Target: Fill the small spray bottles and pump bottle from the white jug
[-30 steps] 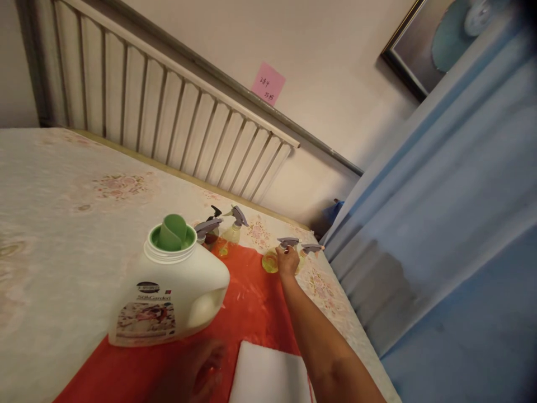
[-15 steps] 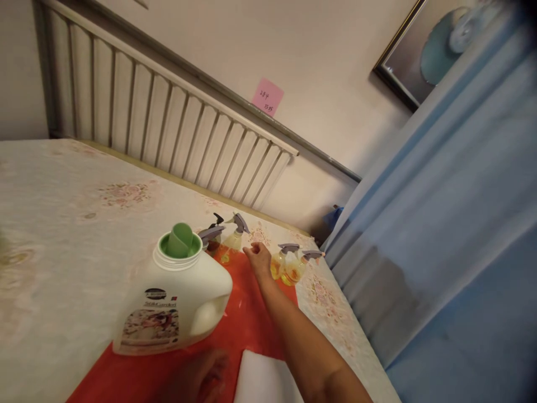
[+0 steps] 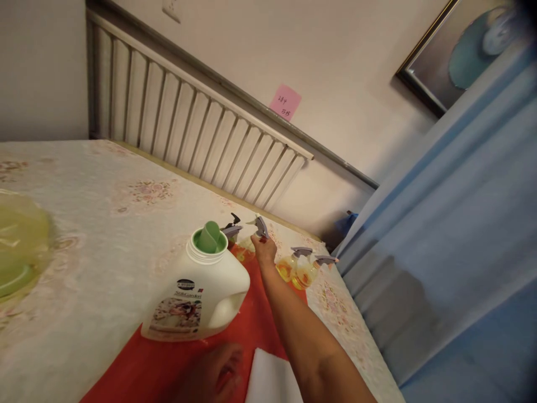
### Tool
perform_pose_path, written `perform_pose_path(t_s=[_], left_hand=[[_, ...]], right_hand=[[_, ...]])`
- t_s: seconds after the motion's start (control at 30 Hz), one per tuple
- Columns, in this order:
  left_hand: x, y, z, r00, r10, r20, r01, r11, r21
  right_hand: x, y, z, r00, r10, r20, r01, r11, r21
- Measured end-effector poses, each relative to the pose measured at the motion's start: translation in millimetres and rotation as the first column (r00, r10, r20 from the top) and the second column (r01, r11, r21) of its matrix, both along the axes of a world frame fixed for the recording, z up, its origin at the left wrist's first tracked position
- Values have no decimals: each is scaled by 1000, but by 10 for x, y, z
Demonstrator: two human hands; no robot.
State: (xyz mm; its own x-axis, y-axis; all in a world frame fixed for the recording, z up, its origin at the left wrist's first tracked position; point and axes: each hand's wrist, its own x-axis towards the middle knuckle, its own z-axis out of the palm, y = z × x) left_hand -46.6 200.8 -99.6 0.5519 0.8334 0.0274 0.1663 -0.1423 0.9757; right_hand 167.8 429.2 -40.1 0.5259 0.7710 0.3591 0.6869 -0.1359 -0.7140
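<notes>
My right hand (image 3: 265, 251) reaches over the red mat (image 3: 264, 313) and closes around the neck of a spray bottle with a grey trigger head (image 3: 260, 226). Its fingers hide most of that bottle. My left hand (image 3: 224, 372) is low in the view, dark and smeared, over the mat; its fingers look bent, but their hold is unclear. Between the hands and to the left stands a large white jug (image 3: 201, 299), uncapped, with a green spout (image 3: 210, 238) in its mouth. Two spray bottles of yellow-orange liquid, one of them a spray bottle (image 3: 302, 277), stand right of my right hand.
Behind the jug are another grey spray head (image 3: 231, 230) and a black pump top (image 3: 235, 218). A white sheet-like object (image 3: 272, 380) lies on the mat in front. A translucent yellow vessel (image 3: 25, 240) sits far left on the flowered tablecloth (image 3: 96, 235). A blue curtain (image 3: 440, 224) hangs right.
My right hand has moved onto the spray bottle and closed around its neck; before, it was beside it with nothing in it. The view has swung left, bringing in the yellow vessel.
</notes>
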Motion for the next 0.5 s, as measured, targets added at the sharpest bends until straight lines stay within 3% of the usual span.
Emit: perform_pose_path(t_s=[0.23, 0.5], left_hand=[[72, -14, -135, 997, -28, 75, 27, 1000, 10], [186, -14, -264, 985, 41, 168, -36, 999, -33]], right_hand=[[276, -570, 167, 999, -34, -28, 35, 998, 47], [383, -1672, 195, 986, -57, -156, 79, 987, 140]])
